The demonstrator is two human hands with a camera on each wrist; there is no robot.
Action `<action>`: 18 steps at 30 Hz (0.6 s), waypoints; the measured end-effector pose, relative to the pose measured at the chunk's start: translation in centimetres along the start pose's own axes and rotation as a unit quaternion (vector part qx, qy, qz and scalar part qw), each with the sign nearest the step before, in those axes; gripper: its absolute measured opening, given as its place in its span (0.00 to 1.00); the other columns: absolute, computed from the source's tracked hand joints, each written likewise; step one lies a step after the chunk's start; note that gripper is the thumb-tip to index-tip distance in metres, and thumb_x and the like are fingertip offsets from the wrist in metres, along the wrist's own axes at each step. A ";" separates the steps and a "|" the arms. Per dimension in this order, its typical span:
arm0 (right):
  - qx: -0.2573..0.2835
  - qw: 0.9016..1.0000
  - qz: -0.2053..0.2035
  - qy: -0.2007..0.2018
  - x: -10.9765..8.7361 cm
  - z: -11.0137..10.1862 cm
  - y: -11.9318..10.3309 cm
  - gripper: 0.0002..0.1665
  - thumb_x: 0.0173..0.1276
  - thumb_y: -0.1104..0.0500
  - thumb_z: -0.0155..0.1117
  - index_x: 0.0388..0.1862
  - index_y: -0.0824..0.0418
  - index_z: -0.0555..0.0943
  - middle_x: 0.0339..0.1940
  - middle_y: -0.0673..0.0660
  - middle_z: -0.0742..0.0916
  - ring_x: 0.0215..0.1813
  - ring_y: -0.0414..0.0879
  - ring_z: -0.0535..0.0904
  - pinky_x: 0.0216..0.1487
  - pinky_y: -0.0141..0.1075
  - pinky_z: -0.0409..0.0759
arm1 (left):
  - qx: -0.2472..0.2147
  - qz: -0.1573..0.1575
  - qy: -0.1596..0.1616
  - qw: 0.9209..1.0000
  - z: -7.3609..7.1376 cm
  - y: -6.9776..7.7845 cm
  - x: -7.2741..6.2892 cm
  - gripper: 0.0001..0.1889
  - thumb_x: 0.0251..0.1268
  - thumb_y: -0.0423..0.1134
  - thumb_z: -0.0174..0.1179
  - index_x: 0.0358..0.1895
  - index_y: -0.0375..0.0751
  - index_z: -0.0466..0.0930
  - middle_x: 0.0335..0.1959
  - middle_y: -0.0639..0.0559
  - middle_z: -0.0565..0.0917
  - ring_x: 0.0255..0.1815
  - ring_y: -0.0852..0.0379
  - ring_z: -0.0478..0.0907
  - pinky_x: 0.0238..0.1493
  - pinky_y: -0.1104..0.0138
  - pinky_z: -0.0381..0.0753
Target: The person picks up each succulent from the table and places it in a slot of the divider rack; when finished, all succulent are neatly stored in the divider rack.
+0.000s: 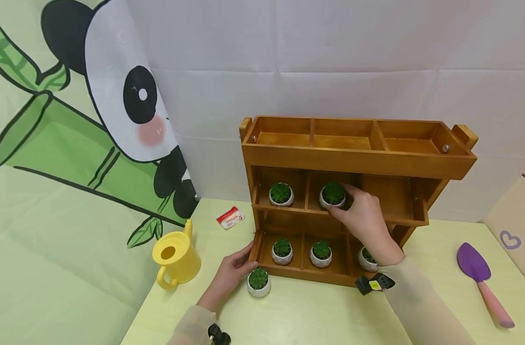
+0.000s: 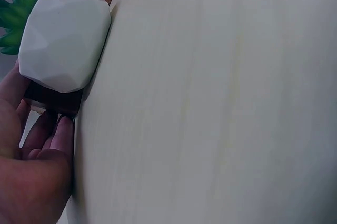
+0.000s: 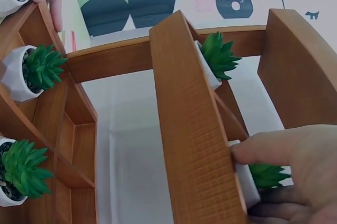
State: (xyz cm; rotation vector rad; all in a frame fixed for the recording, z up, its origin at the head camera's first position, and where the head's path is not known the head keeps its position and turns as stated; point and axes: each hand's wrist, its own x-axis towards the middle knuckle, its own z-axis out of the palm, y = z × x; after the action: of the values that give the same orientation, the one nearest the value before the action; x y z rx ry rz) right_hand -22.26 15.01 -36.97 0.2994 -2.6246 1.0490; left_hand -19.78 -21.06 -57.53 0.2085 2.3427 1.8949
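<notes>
A three-tier wooden shelf (image 1: 357, 158) with divided compartments stands on the table. My right hand (image 1: 366, 215) pinches a small potted succulent (image 1: 333, 194) by its white pot, in the middle compartment of the middle tier. To its left in that tier sits another potted succulent (image 1: 281, 193). My left hand (image 1: 229, 275) holds the lower left corner of the shelf. Right beside that hand, a potted succulent (image 2: 66, 40) stands on the table in front of the shelf. On the bottom tier are three more succulents (image 1: 321, 253), the rightmost partly hidden by my right wrist.
On the left stands a yellow watering can (image 1: 180, 258). A red and white packet (image 1: 230, 218) lies near the shelf's left side. A trowel with a purple blade (image 1: 473, 262) and pink handle lies at the right. Behind the shelf hangs a pale cloth (image 1: 210, 96) with a panda print.
</notes>
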 end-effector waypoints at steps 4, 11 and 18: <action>-0.007 1.000 0.009 -0.006 -0.1 -0.3 -0.3 0.35 0.64 0.56 0.78 0.66 0.71 0.79 0.56 0.71 0.86 0.55 0.66 0.82 0.55 0.60 0.83 | 0.002 -0.001 0.002 1.000 0.0 0.1 -0.1 0.34 0.70 0.39 0.70 0.78 0.51 0.71 0.78 0.52 0.69 0.78 0.46 0.66 0.71 0.60 0.72; -0.015 0.999 0.025 -0.016 -0.3 -0.7 -0.4 0.38 0.65 0.55 0.78 0.68 0.73 0.77 0.59 0.73 0.85 0.58 0.68 0.81 0.58 0.61 0.82 | 0.006 -0.002 0.004 1.000 0.0 0.0 -0.1 0.34 0.70 0.39 0.70 0.78 0.51 0.71 0.78 0.52 0.69 0.78 0.46 0.66 0.72 0.58 0.71; -0.009 1.000 0.021 -0.014 -0.5 -0.6 -0.3 0.38 0.66 0.55 0.77 0.69 0.73 0.77 0.60 0.73 0.84 0.58 0.68 0.81 0.58 0.61 0.82 | 0.007 0.001 0.002 1.000 0.0 0.1 -0.2 0.34 0.71 0.39 0.69 0.78 0.52 0.71 0.78 0.52 0.69 0.77 0.46 0.66 0.72 0.59 0.71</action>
State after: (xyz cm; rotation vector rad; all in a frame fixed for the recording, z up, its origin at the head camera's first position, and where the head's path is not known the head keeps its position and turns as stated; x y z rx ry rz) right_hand -21.61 15.24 -36.48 0.2567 -2.6744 1.0407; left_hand -19.60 -21.07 -57.42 0.2074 2.3595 1.8836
